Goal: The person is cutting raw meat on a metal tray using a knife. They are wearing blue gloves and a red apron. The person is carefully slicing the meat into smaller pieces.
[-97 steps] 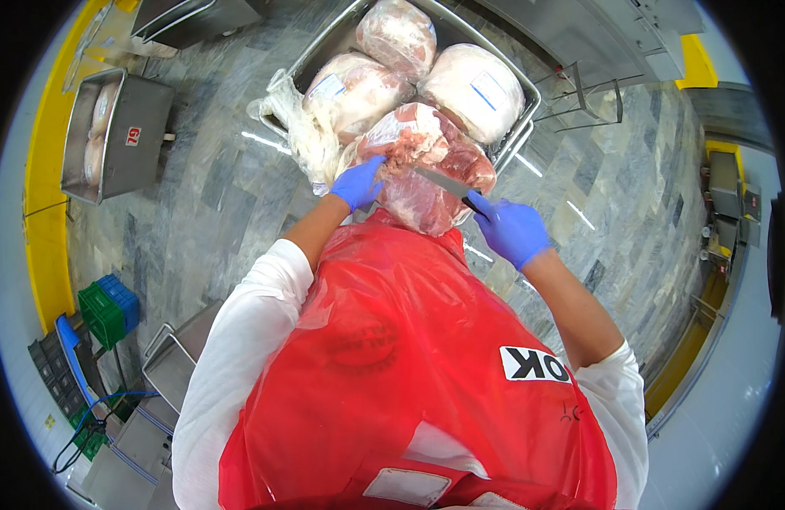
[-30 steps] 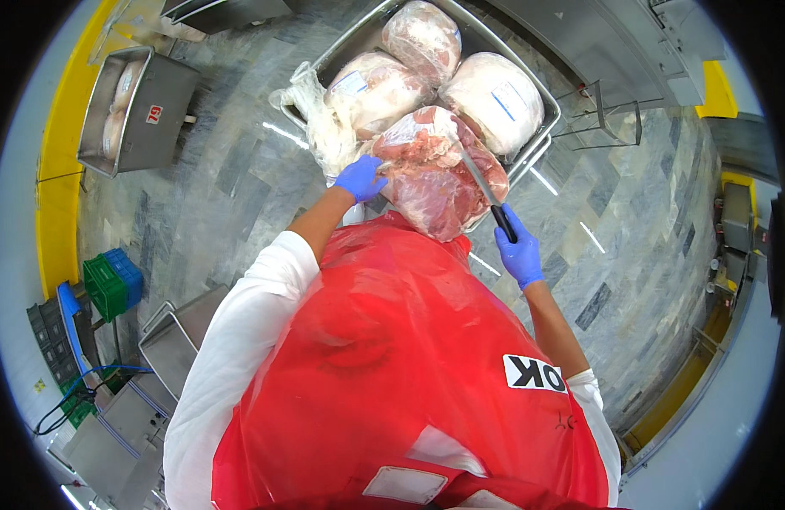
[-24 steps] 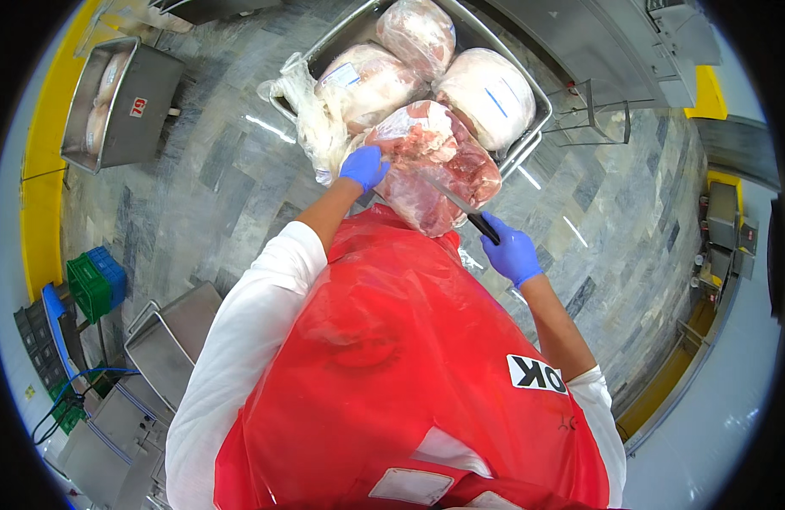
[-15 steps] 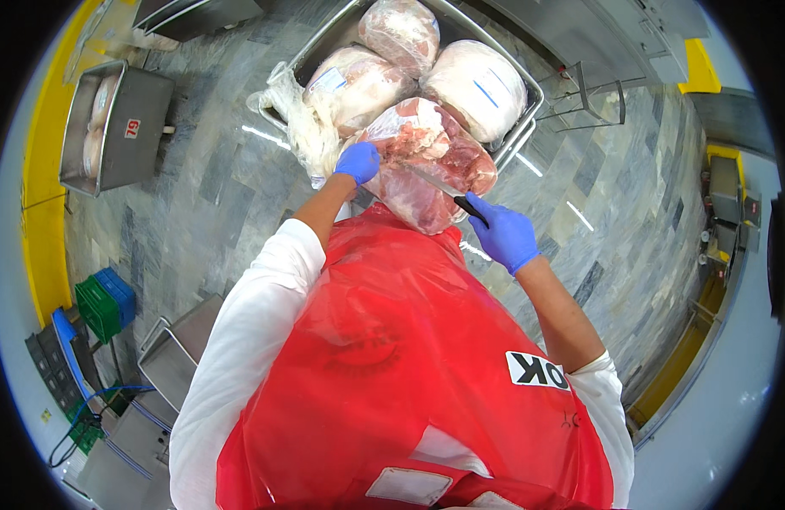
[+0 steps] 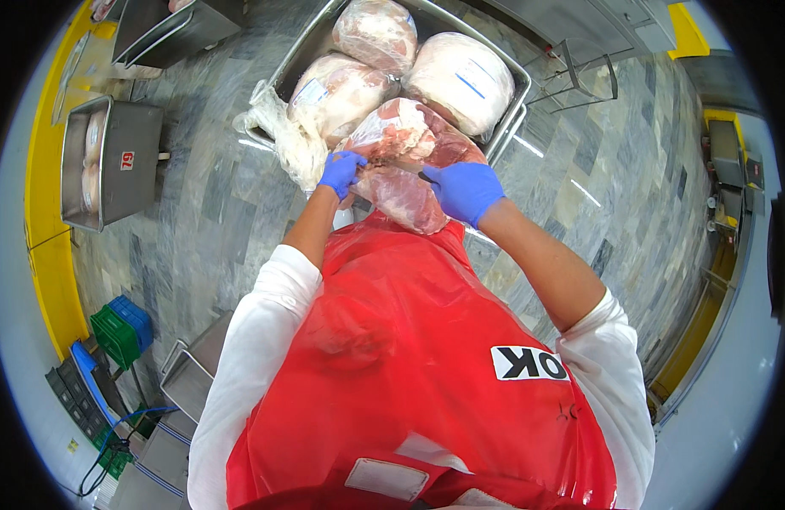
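Observation:
A large unwrapped piece of raw meat (image 5: 403, 197) rests at the near end of a metal bin (image 5: 520, 93), just in front of my red apron. My right hand (image 5: 467, 192), in a blue glove, is closed round the handle of a knife (image 5: 424, 177). Most of the handle is hidden in my fist, and the blade lies in a cut across the meat. At the meat's left edge, my gloved left hand (image 5: 341, 172) is closed with its fingers gripping the flesh. Crumpled clear plastic wrap (image 5: 292, 144) hangs over the bin's left rim beside that hand.
Three plastic-wrapped meat pieces, including a pale one (image 5: 460, 83) at the right, fill the bin's far part. Another metal bin (image 5: 130, 183) stands to the left. A metal frame stand (image 5: 580, 81) is at far right; a green crate (image 5: 114, 336) sits lower left.
My right hand has moved left and closer to the meat, bringing the knife further across it. My left hand still grips the left edge. The whole view has shifted slightly.

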Available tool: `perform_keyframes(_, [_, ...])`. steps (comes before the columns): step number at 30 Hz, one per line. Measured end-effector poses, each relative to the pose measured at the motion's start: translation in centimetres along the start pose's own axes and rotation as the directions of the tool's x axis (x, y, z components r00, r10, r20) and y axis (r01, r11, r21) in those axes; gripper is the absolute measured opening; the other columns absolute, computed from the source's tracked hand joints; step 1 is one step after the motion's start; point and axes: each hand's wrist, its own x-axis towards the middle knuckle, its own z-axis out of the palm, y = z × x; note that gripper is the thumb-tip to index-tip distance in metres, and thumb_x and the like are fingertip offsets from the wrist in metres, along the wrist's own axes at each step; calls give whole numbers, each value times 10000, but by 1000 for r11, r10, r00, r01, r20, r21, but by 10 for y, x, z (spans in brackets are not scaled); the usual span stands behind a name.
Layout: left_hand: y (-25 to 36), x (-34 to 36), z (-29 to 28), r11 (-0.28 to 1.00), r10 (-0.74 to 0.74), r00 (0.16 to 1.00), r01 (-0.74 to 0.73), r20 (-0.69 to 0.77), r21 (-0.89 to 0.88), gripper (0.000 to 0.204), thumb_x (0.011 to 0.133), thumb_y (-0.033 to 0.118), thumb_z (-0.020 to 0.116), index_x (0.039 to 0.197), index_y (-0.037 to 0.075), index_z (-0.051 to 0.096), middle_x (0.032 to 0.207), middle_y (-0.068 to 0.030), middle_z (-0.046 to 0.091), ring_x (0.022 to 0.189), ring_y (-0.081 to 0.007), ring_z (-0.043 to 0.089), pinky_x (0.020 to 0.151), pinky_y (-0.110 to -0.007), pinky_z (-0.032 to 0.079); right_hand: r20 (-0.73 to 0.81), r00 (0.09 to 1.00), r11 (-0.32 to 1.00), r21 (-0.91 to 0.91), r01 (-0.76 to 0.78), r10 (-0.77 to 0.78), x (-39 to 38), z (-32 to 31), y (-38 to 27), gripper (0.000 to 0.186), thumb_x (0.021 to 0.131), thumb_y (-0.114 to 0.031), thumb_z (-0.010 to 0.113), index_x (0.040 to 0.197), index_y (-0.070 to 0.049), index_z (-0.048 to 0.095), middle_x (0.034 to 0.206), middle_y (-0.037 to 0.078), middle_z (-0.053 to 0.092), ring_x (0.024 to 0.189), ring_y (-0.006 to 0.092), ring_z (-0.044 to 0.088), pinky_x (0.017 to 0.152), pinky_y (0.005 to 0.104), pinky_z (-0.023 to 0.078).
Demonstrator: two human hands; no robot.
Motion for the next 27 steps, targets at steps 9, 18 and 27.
perform_keyframes(9, [10, 14, -18, 996, -57, 994, 63, -91, 69, 82, 861, 99, 699, 835, 51, 761, 746, -71, 686, 539, -164, 551, 479, -322, 432, -116, 978, 975, 158, -153, 173, -37, 83, 8, 398, 1061, -353, 540, 1454, -326, 593, 954, 215, 740, 787, 422, 746, 656, 547, 600])
perform_keyframes(18, [-4, 10, -23, 952, 146, 989, -132, -31, 275, 161, 898, 146, 653, 856, 36, 762, 775, -119, 705, 645, -243, 642, 598, -407, 506, -130, 988, 994, 77, -75, 85, -34, 66, 27, 424, 1059, -375, 568, 1483, -359, 570, 937, 185, 744, 799, 403, 746, 639, 524, 592])
perform_keyframes(27, [-45, -19, -17, 450, 540, 828, -436, 151, 780, 249, 1022, 294, 537, 1021, 83, 670, 1053, -235, 722, 974, -472, 686, 867, -576, 541, -13, 994, 991, -74, -107, 107, -34, 17, -13, 422, 1069, -333, 546, 1487, -277, 554, 919, 168, 756, 821, 395, 747, 658, 522, 586])
